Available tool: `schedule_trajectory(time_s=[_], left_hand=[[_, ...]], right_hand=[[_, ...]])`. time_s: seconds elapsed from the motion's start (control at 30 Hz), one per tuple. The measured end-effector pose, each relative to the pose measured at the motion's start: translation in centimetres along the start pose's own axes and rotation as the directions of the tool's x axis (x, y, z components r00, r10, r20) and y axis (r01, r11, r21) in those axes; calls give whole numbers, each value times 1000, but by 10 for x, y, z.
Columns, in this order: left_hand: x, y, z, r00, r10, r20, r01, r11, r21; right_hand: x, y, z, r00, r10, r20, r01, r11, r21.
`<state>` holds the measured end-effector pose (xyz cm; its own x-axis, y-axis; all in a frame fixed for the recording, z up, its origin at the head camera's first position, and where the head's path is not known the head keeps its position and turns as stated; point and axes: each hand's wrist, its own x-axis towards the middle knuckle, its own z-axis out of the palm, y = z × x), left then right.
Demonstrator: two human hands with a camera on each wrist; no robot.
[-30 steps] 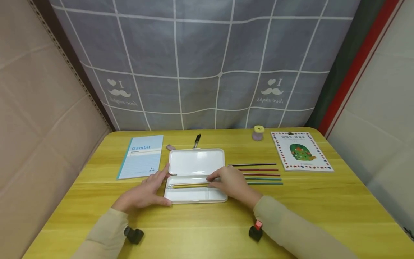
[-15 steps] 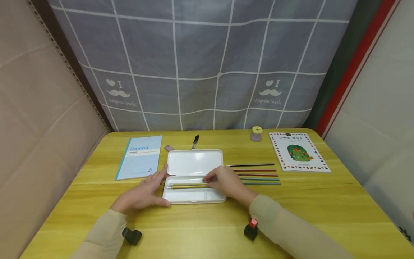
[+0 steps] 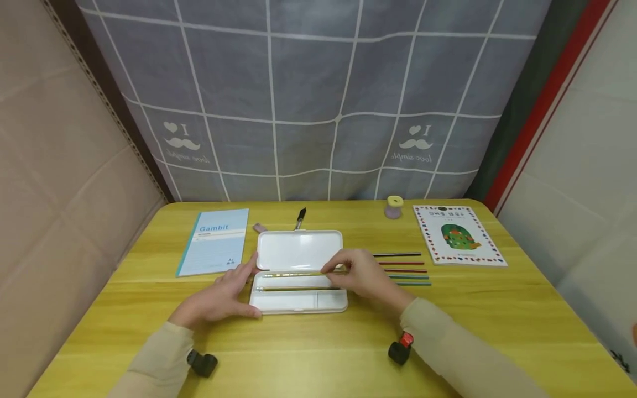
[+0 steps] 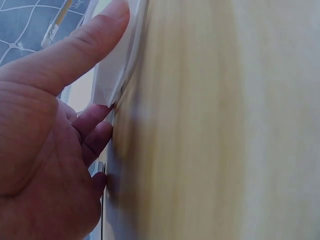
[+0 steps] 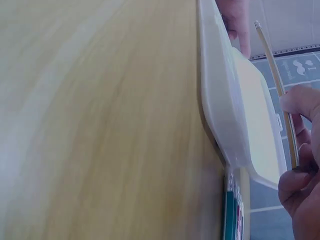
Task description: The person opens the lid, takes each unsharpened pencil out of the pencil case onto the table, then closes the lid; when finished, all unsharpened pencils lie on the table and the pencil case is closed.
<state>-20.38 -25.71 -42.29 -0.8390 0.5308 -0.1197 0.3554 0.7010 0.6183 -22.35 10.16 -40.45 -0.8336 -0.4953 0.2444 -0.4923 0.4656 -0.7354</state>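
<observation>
A white pencil case (image 3: 283,303) lies with its lid (image 3: 300,250) folded back. My left hand (image 3: 226,293) holds its left end, thumb at the front corner and fingers at the back; the left wrist view shows the thumb (image 4: 95,42) along the case wall. Between thumb and fingertips, my right hand (image 3: 363,276) pinches a yellow pencil (image 3: 293,275), raised over the case; its metal-banded end points left. The right wrist view shows this pencil (image 5: 274,70) above the case. A second yellow pencil (image 3: 293,289) lies in the case's long compartment. My right hand hides its right part.
Several coloured pencils (image 3: 405,271) lie in a row right of the case. Behind it are a black pen (image 3: 301,218) and a small pinkish block (image 3: 259,227). A blue notebook (image 3: 214,243) lies left, a picture booklet (image 3: 460,236) right, and a yellow-and-purple spool-shaped object (image 3: 393,208) at the back.
The two yellow pencils lay side by side in the case; one is now lifted and moved toward the lid in my right hand's pinch. My left hand has stayed at the case.
</observation>
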Motion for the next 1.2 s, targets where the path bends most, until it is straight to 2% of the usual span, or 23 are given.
schedule_trajectory(time_s=[0.1, 0.37, 0.57, 0.93, 1.2], left_hand=[[0, 2, 0, 1000, 2, -1, -2, 1000, 2], [0, 3, 0, 1000, -3, 2, 3, 1000, 0], [-1, 2, 2, 1000, 1, -9, -1, 1000, 9], [-1, -1, 2, 1000, 7, -8, -7, 1000, -15], [-2, 2, 2, 1000, 5, -1, -5, 1000, -13]], right_hand=[[-4, 2, -7, 1000, 6, -14, -6, 1000, 19], [-13, 9, -24, 998, -29, -60, 28, 999, -17], [-22, 14, -37, 999, -24, -46, 23, 1000, -12], [-55, 43, -63, 996, 11, -90, -15, 999, -40], [-85, 63, -79, 995, -15, -99, 8, 998, -64]])
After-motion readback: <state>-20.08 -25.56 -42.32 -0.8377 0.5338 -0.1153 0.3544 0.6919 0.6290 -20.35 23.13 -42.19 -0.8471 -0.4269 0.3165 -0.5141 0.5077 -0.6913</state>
